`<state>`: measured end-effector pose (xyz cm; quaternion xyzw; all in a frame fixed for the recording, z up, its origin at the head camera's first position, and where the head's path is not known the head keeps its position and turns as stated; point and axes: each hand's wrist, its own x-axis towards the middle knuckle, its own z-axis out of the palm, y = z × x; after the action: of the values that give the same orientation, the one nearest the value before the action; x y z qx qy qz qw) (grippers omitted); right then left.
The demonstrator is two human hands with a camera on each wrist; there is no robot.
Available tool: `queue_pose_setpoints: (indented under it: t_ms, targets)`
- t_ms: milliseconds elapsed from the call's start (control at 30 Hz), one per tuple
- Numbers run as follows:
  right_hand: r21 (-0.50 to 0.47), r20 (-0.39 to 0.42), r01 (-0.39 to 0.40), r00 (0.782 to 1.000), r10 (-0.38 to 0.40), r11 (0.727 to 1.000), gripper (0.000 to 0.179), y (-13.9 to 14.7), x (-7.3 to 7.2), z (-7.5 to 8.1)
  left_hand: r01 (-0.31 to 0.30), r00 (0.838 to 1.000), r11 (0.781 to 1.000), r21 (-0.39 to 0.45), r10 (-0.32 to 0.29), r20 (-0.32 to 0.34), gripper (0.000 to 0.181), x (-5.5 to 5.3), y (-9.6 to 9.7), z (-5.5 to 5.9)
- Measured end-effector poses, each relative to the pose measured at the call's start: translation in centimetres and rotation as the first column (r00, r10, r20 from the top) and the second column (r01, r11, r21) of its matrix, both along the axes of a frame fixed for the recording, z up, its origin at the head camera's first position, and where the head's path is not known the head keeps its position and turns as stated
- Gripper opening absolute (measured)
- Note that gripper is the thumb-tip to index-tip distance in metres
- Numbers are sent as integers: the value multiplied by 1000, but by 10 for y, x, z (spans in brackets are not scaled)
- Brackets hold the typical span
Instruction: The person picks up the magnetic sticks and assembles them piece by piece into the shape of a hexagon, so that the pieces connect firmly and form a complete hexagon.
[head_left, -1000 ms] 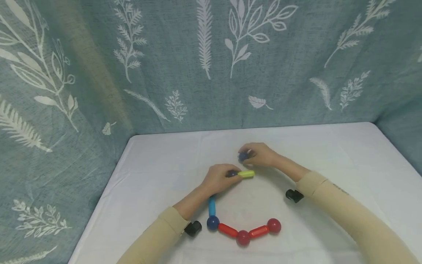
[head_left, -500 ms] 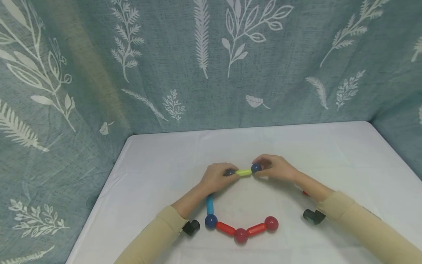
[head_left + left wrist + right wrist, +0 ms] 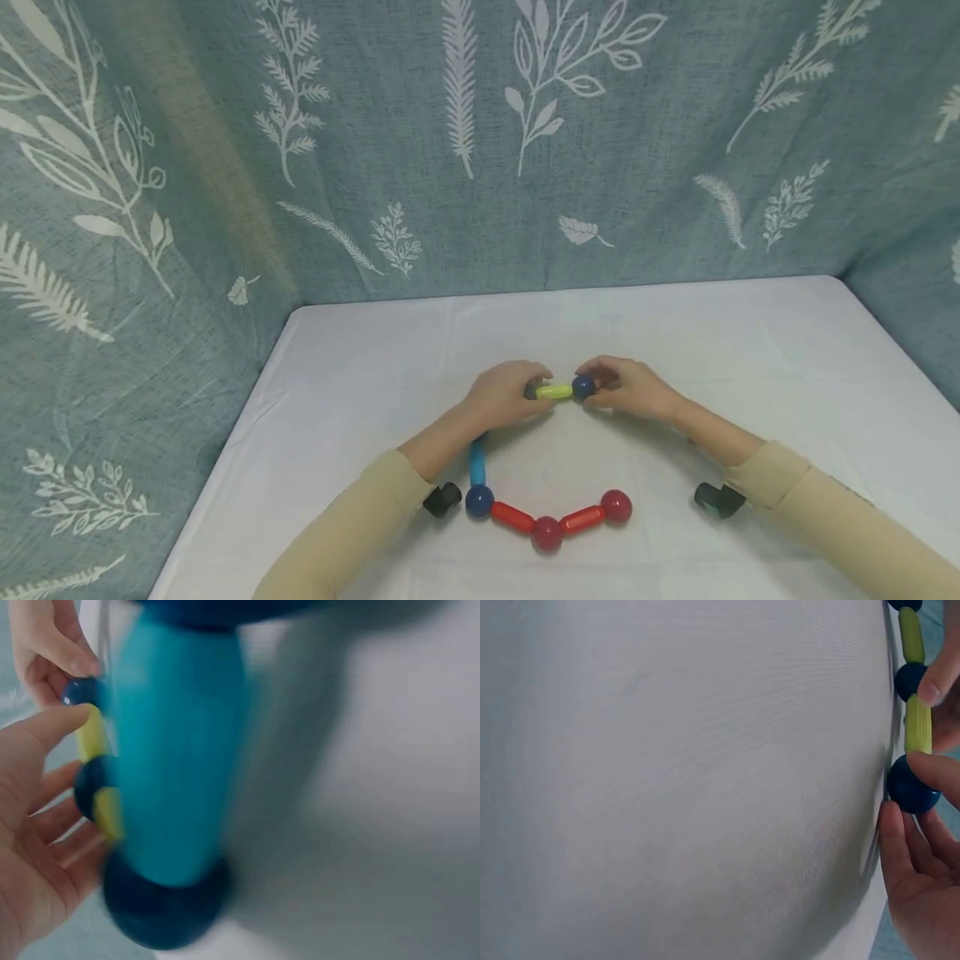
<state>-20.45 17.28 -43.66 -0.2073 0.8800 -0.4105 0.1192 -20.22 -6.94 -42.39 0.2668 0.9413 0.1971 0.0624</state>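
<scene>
Magnetic balls and rods form a curved chain on the table. My right hand (image 3: 630, 387) pinches the dark blue ball (image 3: 913, 785) at one end between thumb and fingers. This ball sits against a yellow-green rod (image 3: 554, 392). At that rod's other end, my left hand (image 3: 506, 396) has its thumb on the near side and its fingers on the far side. Under the left hand, another dark blue ball (image 3: 910, 680) and yellow-green rod (image 3: 912, 634) continue the chain. A light blue rod (image 3: 184, 750) leads down to a dark blue ball (image 3: 480, 501).
Nearer the front, red rods (image 3: 513, 517) and red balls (image 3: 547, 534) extend the chain rightward to a red end ball (image 3: 617, 507). Black wrist cameras (image 3: 442, 499) hang under both cuffs. A white cloth covers the table (image 3: 375, 350); a patterned curtain (image 3: 420, 150) stands behind.
My right hand has brought its blue ball rightward and nearer to the free end of the yellow-green rod. My left hand has slid slightly right, from the ball toward the rod.
</scene>
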Motion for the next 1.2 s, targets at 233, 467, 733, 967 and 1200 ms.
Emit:
queue_pose_setpoints:
  t_ms: [233,467,733,967,1200]
  targets:
    - [-22,19,8,1000,-8,1000,43,2,0,-4,97,995,977,-191,-95,21,41,-9,25,10]
    - [-4,5,15,1000,-15,1000,44,10,3,1,127,992,982,-142,-125,24,40,-12,40,11]
    - [121,-73,98,993,-90,988,36,62,26,21,139,990,984,-108,-137,19,38,-14,41,11]
    - [269,-50,65,997,-53,961,35,101,53,27,129,992,988,-82,-128,20,38,-14,40,7]
    - [305,-14,24,1000,-21,952,23,97,62,22,135,991,987,-83,-133,26,39,-16,39,4]
